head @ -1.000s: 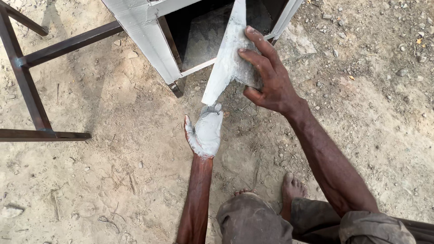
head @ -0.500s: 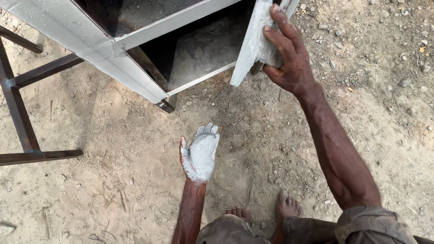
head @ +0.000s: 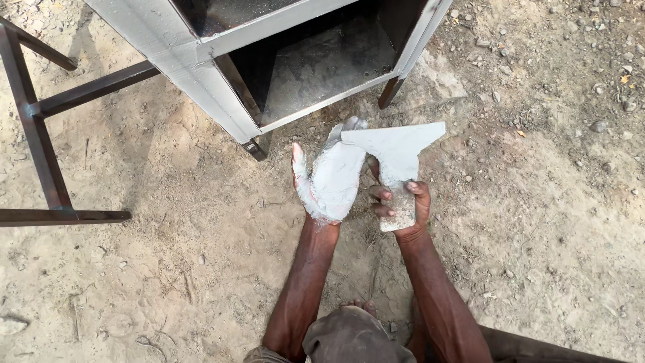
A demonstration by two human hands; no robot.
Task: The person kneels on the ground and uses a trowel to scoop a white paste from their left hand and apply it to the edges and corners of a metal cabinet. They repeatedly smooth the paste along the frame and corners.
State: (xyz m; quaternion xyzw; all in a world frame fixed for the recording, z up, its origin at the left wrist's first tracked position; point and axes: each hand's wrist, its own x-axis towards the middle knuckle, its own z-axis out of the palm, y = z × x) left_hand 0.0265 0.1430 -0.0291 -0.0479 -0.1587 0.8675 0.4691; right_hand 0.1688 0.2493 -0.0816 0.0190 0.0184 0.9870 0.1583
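Observation:
My left hand (head: 331, 179) is held palm up, fingers apart, its palm and fingers coated in pale grey-white paste. Right beside it, my right hand (head: 401, 204) grips the handle of a wide flat scraper blade (head: 396, 149), also smeared grey-white. The blade's edge touches the fingertips of my left hand. Both hands hover above sandy ground in front of a grey metal cabinet (head: 201, 70) with an open lower compartment (head: 322, 64).
A dark metal frame (head: 40, 134) of square tubing stands at the left. The cabinet rests on short dark legs (head: 257, 146). Small stones (head: 598, 81) lie scattered at the right. My knee (head: 353, 336) and bare foot are at the bottom.
My right hand has brought the scraper down from the cabinet's right edge to my left hand. The left hand has risen slightly toward it.

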